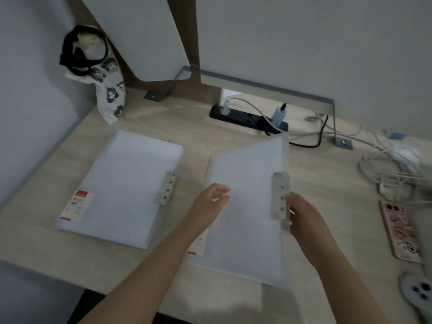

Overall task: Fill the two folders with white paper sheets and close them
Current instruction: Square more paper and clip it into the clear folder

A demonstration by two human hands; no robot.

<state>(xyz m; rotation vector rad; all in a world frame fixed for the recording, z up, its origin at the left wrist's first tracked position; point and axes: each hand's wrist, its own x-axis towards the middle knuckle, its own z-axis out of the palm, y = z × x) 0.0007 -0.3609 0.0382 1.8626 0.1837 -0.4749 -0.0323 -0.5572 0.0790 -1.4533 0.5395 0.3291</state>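
Two translucent white folders lie on a pale wooden desk (327, 183). The left folder (124, 185) lies flat and closed, with a red-edged label at its near left and a metal clip along its right edge. The right folder (247, 206) has its cover partly raised, and a metal clip (279, 195) shows through near its right edge. My left hand (210, 204) rests on the cover's left part, fingers curled. My right hand (304, 216) holds the folder's right edge beside the clip. Whether paper lies inside the right folder I cannot tell.
A black power strip (247, 119) with plugs sits at the back, cables (392, 160) trailing right. A phone in a pink case (399, 230) lies at the right edge. A printed cloth bag (107, 90) leans in the back left corner. A grey round object (418, 291) sits near right.
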